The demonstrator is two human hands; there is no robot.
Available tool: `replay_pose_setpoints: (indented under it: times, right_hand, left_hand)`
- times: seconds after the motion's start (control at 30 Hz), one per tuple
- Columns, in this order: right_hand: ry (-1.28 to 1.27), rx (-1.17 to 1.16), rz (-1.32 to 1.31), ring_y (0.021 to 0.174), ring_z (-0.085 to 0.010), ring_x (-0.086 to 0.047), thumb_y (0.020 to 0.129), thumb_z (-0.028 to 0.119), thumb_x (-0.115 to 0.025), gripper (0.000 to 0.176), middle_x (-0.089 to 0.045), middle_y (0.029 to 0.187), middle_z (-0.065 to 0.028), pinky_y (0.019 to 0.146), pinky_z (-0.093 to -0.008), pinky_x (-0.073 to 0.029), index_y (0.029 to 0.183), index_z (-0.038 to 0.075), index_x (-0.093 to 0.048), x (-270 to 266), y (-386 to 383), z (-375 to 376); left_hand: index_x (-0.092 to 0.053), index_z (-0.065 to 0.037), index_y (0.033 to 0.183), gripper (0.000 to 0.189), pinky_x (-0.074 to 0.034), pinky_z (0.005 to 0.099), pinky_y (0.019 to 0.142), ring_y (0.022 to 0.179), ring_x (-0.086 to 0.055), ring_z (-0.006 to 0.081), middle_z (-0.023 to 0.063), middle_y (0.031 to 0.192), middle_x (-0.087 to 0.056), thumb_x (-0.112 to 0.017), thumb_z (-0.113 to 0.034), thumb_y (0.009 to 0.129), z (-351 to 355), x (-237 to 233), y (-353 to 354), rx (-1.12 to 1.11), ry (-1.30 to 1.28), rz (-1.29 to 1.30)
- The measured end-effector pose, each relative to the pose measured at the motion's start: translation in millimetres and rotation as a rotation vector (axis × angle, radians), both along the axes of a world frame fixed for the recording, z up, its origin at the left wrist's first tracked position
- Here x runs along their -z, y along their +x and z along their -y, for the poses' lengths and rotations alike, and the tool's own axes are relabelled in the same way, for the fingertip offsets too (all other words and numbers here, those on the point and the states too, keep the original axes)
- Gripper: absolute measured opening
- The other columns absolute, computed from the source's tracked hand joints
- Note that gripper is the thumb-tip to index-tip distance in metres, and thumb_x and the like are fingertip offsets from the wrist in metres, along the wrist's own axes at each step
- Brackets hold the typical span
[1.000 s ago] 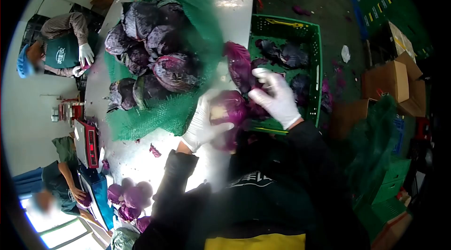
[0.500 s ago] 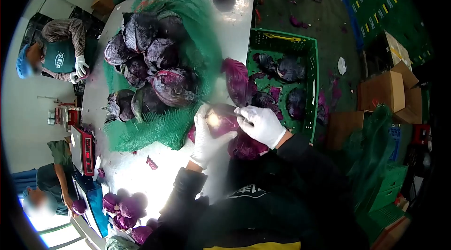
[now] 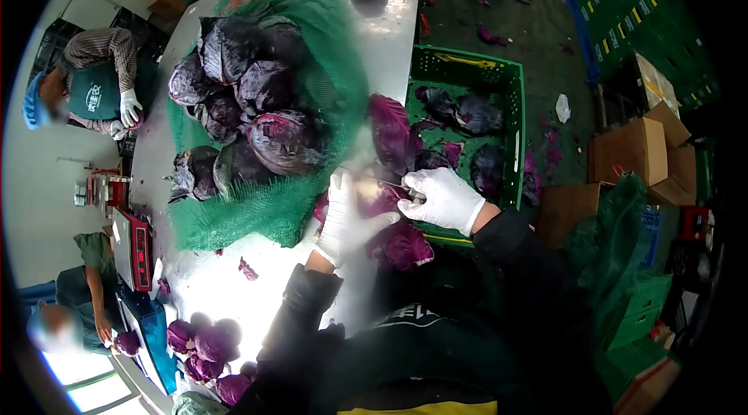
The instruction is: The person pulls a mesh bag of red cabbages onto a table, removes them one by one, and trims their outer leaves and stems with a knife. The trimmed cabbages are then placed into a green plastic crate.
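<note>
My left hand point(image 3: 343, 222), in a white glove, steadies a red cabbage point(image 3: 375, 198) at the table edge, thumb and fingers spread around its near side. The pale cut stem end of the cabbage faces up. Closed around a knife point(image 3: 389, 182) is my right hand point(image 3: 444, 200), also gloved; the thin blade lies over the top of the cabbage, its handle mostly hidden in my fingers. A large purple outer leaf point(image 3: 392, 133) rests just beyond the cabbage. More purple leaves point(image 3: 401, 247) lie on the near side, below my hands.
Several untrimmed cabbages point(image 3: 284, 141) sit on green netting point(image 3: 226, 222) on the metal table point(image 3: 397, 21). A green crate point(image 3: 520, 134) holding dark leaves stands right. Trimmed cabbages point(image 3: 210, 343) lie near a red scale point(image 3: 139, 247). Two co-workers point(image 3: 97, 91) are at left.
The knife and my right hand have shifted slightly right, and the blade lies flatter over the cabbage. My left hand keeps its hold. The whole view has shifted a little.
</note>
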State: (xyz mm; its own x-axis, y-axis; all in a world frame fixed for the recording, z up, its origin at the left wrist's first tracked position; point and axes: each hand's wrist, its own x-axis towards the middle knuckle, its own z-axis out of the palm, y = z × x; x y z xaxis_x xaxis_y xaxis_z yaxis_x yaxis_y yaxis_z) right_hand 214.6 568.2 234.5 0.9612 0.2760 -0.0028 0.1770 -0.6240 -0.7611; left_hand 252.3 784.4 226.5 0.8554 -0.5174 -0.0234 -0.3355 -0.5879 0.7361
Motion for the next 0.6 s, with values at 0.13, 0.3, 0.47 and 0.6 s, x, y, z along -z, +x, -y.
replay_pose_setpoints:
  times: [0.13, 0.3, 0.47, 0.6]
  right_hand:
    - [-0.208, 0.179, 0.141, 0.07, -0.0362, -0.066, 0.083, 0.02, -0.059, 0.016, -0.064, 0.075, -0.014, 0.064, -0.0467, -0.055, 0.08, 0.004, -0.06, 9.9, -12.2, -16.9]
    - [-0.14, 0.294, 0.308, 0.065, -0.0338, -0.063, 0.084, 0.019, -0.064, 0.014, -0.06, 0.071, -0.0129, 0.058, -0.0443, -0.051, 0.08, 0.008, -0.057, 22.1, -16.3, -10.9]
    - [0.166, 0.77, -0.128, 0.058, -0.0236, -0.063, 0.089, 0.023, -0.068, 0.019, -0.065, 0.069, -0.0088, 0.057, -0.0357, -0.051, 0.088, 0.004, -0.066, 78.6, -2.8, 74.4]
    - [0.329, 0.423, -0.204, 0.095, -0.0205, -0.068, 0.085, 0.031, -0.078, 0.044, -0.07, 0.105, -0.012, 0.084, -0.0324, -0.054, 0.118, 0.004, -0.065, 16.9, -15.9, 8.7]
  left_hand:
    - [-0.034, -0.002, 0.144, 0.1, -0.039, 0.0425, 0.108, 0.122, -0.043, 0.0353, 0.0187, 0.129, -0.041, -0.091, -0.018, 0.063, 3.5, 8.6, -1.8, 0.0, 0.06, 0.065]
    - [-0.033, -0.002, 0.145, 0.104, -0.035, 0.0427, 0.112, 0.129, -0.039, 0.0369, 0.0203, 0.137, -0.038, -0.092, -0.02, 0.061, 3.6, 12.1, -2.7, 0.013, 0.025, 0.113]
    - [-0.032, -0.005, 0.147, 0.11, -0.03, 0.0441, 0.116, 0.134, -0.032, 0.0368, 0.0181, 0.144, -0.035, -0.093, -0.023, 0.058, -5.3, -4.0, 0.9, 0.043, 0.04, 0.085]
    - [-0.033, -0.01, 0.15, 0.111, -0.028, 0.0451, 0.115, 0.132, -0.03, 0.0368, 0.0205, 0.143, -0.032, -0.093, -0.026, 0.058, -4.0, -10.2, 4.6, 0.05, 0.195, 0.008]
